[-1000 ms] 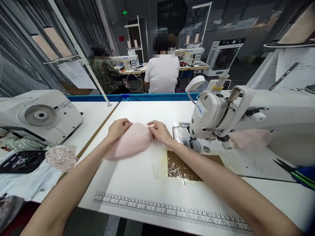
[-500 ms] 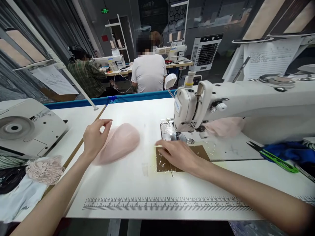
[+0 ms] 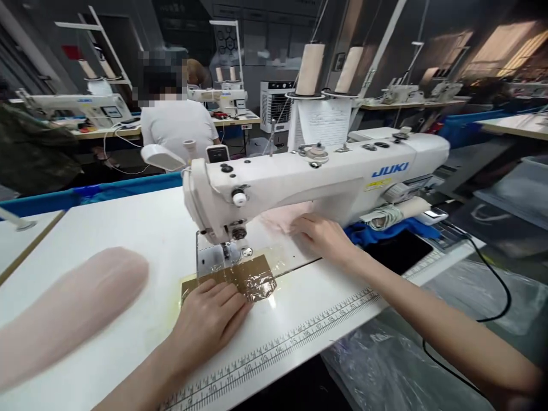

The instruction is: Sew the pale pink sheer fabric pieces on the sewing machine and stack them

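Note:
My left hand (image 3: 209, 319) lies flat on the white table (image 3: 128, 228), fingers stretched out over the edge of a brown taped patch (image 3: 244, 277) in front of the needle. My right hand (image 3: 323, 234) reaches under the arm of the white JUKI sewing machine (image 3: 308, 177) and touches pink fabric (image 3: 282, 217) lying behind the needle; its fingertips are partly hidden. A pink padded piece (image 3: 72, 308) lies alone at the left of the table, blurred.
A printed ruler (image 3: 291, 339) runs along the table's front edge. Blue cloth (image 3: 385, 228) sits right of the machine. Thread cones (image 3: 310, 68) stand behind it. A black cable (image 3: 492, 274) hangs at the right over clear plastic (image 3: 385, 365). People sit at machines beyond.
The view swung right. My left hand left the pink padded piece and came to rest by the brown patch. My right hand moved from the patch to the pink fabric under the machine arm.

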{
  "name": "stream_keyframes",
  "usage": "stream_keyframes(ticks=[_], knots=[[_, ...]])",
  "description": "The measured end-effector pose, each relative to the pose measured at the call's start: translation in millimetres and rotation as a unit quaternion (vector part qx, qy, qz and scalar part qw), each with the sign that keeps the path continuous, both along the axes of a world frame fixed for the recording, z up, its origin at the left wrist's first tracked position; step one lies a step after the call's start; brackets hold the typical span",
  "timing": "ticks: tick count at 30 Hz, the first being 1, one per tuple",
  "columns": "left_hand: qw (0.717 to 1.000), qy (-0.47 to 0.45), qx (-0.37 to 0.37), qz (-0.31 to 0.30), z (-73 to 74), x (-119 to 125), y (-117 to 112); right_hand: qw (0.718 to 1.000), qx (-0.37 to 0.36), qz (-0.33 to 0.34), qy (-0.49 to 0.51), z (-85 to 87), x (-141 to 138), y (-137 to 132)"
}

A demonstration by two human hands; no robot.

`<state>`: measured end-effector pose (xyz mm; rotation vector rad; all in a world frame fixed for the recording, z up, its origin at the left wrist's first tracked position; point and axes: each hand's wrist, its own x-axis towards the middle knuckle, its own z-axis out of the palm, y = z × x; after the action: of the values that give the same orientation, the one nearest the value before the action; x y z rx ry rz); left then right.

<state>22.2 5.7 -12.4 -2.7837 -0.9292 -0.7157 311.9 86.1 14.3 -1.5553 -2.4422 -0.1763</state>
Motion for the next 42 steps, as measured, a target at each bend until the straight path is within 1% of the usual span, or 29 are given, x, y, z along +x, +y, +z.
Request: stream_keyframes(ticks=[1, 3, 7, 11, 15, 19, 21, 23, 26, 27, 28, 29, 30, 32, 33, 34, 35, 37, 38, 39, 40, 42], knots=[[1.000, -0.006, 0.004, -0.008, -2.7, 6.0, 2.6, 1.000, 0.003, -0.005, -0.002, 0.7, 0.4, 2.8], [1.000, -0.025, 0.005, -0.010, -6.8, 9.8, 5.2, 1.000, 0.006, -0.014, -0.006, 2.6, -2.2, 8.4], [0.997, -0.071, 0.005, 0.007, -9.9, 0.8, 4.1, 0.999, -0.004, -0.048, -0.016, 8.6, -10.4, 23.5], [0.997, -0.077, 0.011, 0.017, -11.2, -2.7, 4.0, 0.995, -0.025, -0.083, -0.039, 11.4, -14.1, 40.2], [0.997, -0.080, 0.007, 0.016, -12.7, -0.2, 4.8, 0.993, -0.004, -0.110, -0.032, 10.1, -14.8, 49.4], [0.996, -0.084, 0.002, 0.016, -12.4, 0.0, 3.9, 0.994, 0.020, -0.112, -0.005, 11.4, -14.3, 51.3], [0.996, -0.087, 0.003, 0.018, -11.4, -0.2, 3.3, 0.996, 0.022, -0.091, 0.010, 11.6, -14.5, 45.4], [0.996, -0.088, 0.006, 0.017, -10.2, -0.2, 2.8, 0.999, 0.012, -0.041, 0.020, 9.3, -16.7, 29.7], [0.996, -0.087, 0.013, 0.015, -7.9, 0.8, 1.4, 0.997, -0.026, 0.069, 0.026, -1.4, -27.4, -14.0], [0.996, -0.086, 0.009, 0.010, -7.0, 1.6, 0.7, 0.989, -0.044, 0.131, 0.047, -6.1, -33.0, -31.8], [0.996, -0.084, -0.004, 0.002, -5.9, 2.7, 0.0, 0.978, -0.060, 0.186, 0.071, -10.8, -39.3, -49.5], [0.996, -0.085, -0.027, -0.011, -4.7, 4.0, -0.9, 0.966, -0.085, 0.224, 0.100, -14.9, -46.0, -65.9], [0.994, -0.089, -0.059, -0.029, -3.3, 5.3, -1.7, 0.954, -0.109, 0.237, 0.147, -18.2, -52.8, -79.9], [0.981, -0.107, -0.148, -0.072, -0.4, 6.7, -3.2, 0.920, -0.180, 0.225, 0.265, -21.1, -65.5, -98.4], [0.968, -0.119, -0.203, -0.089, 1.1, 6.4, -3.9, 0.895, -0.223, 0.206, 0.327, -20.9, -70.8, -102.5], [0.949, -0.133, -0.266, -0.099, 2.6, 5.4, -4.5, 0.861, -0.271, 0.179, 0.391, -19.8, -75.4, -103.6], [0.925, -0.151, -0.335, -0.097, 4.1, 3.8, -5.1, 0.821, -0.317, 0.148, 0.452, -18.3, -79.1, -102.3], [0.860, -0.196, -0.467, -0.059, 7.0, -0.3, -6.3, 0.735, -0.387, 0.090, 0.549, -15.2, -84.2, -95.9], [0.828, -0.224, -0.514, -0.030, 8.2, -2.0, -7.0, 0.704, -0.405, 0.072, 0.579, -14.1, -86.0, -92.2], [0.800, -0.253, -0.544, 0.002, 9.2, -3.0, -7.7, 0.682, -0.413, 0.062, 0.601, -13.5, -87.4, -88.8], [0.781, -0.279, -0.558, 0.031, 9.8, -3.4, -8.3, 0.666, -0.416, 0.057, 0.617, -13.2, -88.7, -86.1], [0.765, -0.316, -0.555, 0.084, 10.1, -2.2, -9.2, 0.633, -0.431, 0.064, 0.640, -13.2, -91.0, -83.1]])
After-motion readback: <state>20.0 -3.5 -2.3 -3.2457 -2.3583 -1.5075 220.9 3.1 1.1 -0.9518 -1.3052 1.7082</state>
